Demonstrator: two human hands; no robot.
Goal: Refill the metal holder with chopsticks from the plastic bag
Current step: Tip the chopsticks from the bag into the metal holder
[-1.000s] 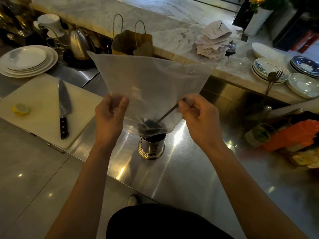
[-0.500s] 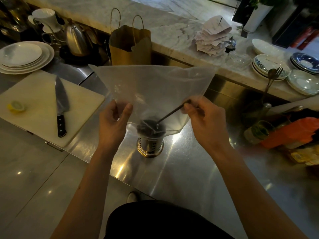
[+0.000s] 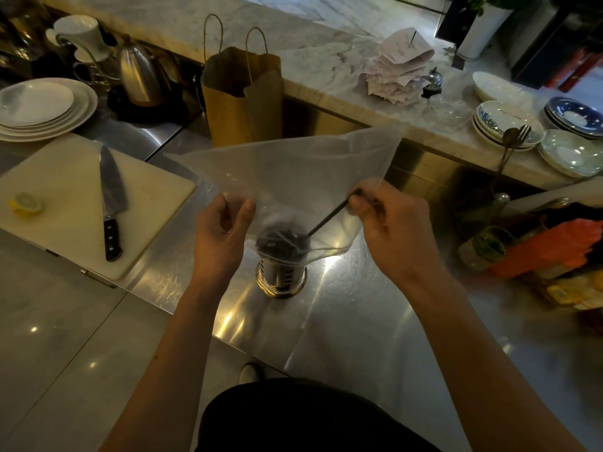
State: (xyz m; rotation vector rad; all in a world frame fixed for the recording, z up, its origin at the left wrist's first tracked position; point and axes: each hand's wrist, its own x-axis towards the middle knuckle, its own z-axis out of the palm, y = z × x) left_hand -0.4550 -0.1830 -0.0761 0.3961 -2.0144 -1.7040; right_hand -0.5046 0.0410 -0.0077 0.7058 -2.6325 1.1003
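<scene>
With each hand (image 3: 222,233) (image 3: 388,223) pinching the bag (image 3: 293,171), one slanted chopstick (image 3: 326,220) could snag and tip the holder (image 3: 281,277).

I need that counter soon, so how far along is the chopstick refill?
Nearly done, it seems. The metal holder already looks full of dark chopsticks, seen through the plastic bag. In hand: the left hand and right hand hold the bag over the holder, with one chopstick slanting from the right hand toward it. Left: drop that one in and take the bag away.
</scene>
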